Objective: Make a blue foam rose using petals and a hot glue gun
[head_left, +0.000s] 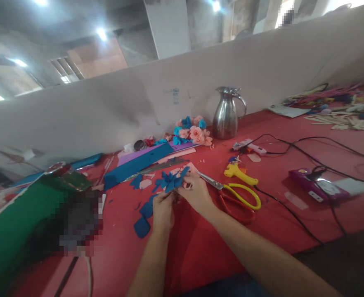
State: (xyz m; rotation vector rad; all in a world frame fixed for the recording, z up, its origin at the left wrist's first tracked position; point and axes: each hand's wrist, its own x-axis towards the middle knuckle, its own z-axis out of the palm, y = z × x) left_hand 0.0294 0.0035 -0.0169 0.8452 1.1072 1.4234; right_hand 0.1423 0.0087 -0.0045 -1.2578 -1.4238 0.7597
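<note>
Near the middle of the red table, my left hand and my right hand meet at a blue paper flower. The left fingers are closed at the flower's underside. My right fingers pinch at its right side, by a blue strip. Loose blue petals lie left of my left wrist, and more blue and pink scraps lie behind the hands. Just right of my right hand rest scissors with one yellow and one red handle, blades apart from the hand.
A yellow glue gun, a pink-and-white tool and a purple power strip trail black cables at right. Behind stand a steel jug and a bunch of pink and blue paper flowers. Blue paper and a green board lie left.
</note>
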